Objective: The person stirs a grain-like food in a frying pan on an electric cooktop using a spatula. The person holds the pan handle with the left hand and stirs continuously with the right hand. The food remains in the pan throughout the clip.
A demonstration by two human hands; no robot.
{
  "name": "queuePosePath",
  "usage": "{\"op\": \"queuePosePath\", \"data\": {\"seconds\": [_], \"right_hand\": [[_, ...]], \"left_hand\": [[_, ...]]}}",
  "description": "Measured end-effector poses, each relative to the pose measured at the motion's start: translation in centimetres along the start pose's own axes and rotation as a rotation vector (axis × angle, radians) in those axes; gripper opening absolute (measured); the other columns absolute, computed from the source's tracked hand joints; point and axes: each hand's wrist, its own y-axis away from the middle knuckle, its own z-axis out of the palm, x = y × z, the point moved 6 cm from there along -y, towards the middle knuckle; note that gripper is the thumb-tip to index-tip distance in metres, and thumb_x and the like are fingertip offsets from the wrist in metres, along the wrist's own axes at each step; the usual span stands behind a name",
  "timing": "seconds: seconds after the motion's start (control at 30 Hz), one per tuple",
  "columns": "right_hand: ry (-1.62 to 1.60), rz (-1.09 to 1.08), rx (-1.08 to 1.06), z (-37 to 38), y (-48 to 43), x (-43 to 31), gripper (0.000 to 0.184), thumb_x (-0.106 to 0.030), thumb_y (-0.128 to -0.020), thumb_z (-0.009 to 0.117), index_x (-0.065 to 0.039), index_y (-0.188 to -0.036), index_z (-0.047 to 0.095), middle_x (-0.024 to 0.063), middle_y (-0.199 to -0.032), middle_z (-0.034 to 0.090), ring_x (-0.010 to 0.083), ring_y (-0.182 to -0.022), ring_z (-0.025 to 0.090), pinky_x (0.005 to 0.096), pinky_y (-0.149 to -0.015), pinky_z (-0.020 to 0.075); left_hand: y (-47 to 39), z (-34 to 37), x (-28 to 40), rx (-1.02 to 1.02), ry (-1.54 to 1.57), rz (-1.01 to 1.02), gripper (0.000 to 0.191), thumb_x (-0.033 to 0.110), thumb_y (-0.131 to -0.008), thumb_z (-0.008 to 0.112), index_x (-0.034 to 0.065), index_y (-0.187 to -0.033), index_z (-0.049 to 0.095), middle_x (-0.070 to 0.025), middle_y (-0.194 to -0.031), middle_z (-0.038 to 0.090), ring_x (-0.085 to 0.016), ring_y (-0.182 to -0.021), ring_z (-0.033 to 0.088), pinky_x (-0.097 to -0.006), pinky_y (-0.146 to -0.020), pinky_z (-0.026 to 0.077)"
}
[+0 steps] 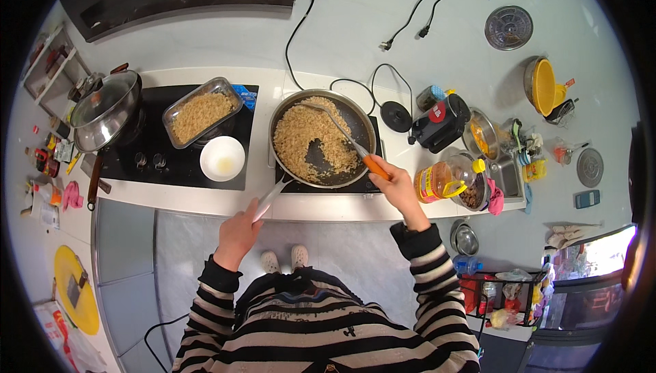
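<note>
A wide frying pan (pixel 365 132) sits on a black cooktop (pixel 366 184) before me, holding a heap of brown, grain-like food (pixel 302 132). Bare pan bottom shows in a gap near the middle of the food. My left hand (pixel 240 232) grips the pale pan handle (pixel 271 198). In my right hand (pixel 397 186) is the orange handle of a metal spatula (pixel 353 142). Its head rests among the food at the far side of the pan, partly hidden there.
Left of the pan, a metal tray (pixel 177 116) of similar food and a white bowl (pixel 222 158) stand on a black glass hob (pixel 123 168) beside a lidded wok (pixel 105 111). To the right are an oil bottle (pixel 433 182), a black appliance (pixel 441 124) and a sink (pixel 510 178).
</note>
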Motion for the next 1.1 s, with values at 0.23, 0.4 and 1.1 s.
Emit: {"op": "queuePosePath", "data": {"seconds": [0.23, 0.4, 1.1], "right_hand": [[0.542, 0.061, -0.281, -2.4, 0.7, -4.3, 0.045, -0.010, -0.086, 0.069, -0.014, -0.131, 0.067, 0.0191, -0.105, 0.074, 0.0300, -0.091, 0.075, 0.0338, -0.083, 0.0555], [0.261, 0.047, -0.122, -5.0, 0.8, -3.2, 0.045, -0.008, -0.089, 0.071, -0.006, -0.134, 0.064, 0.0083, -0.094, 0.074, 0.0149, -0.078, 0.068, 0.0301, -0.076, 0.0542], [1.033, -0.445, -0.318, -7.7, 0.6, -9.6, 0.057, -0.005, -0.075, 0.069, -0.035, -0.122, 0.074, 0.0070, -0.064, 0.059, 0.0287, -0.059, 0.062, 0.0424, -0.055, 0.0505]], "left_hand": [[0.5, 0.2, -0.1, 0.027, -0.009, -0.032, 0.061, 0.029, -0.093, 0.066, 0.0174, -0.148, 0.043, -0.0156, -0.090, 0.068, -0.038, -0.079, 0.069, -0.0489, -0.070, 0.054], [0.3, 0.9, -0.3, 0.051, 0.005, -0.020, 0.062, 0.030, -0.093, 0.066, 0.0182, -0.149, 0.042, -0.0156, -0.089, 0.068, -0.039, -0.079, 0.068, -0.0487, -0.070, 0.054], [0.3, 0.1, -0.1, 0.035, 0.011, -0.028, 0.064, 0.028, -0.091, 0.067, 0.0186, -0.150, 0.043, -0.0163, -0.089, 0.068, -0.038, -0.081, 0.068, -0.0487, -0.071, 0.054]]}}
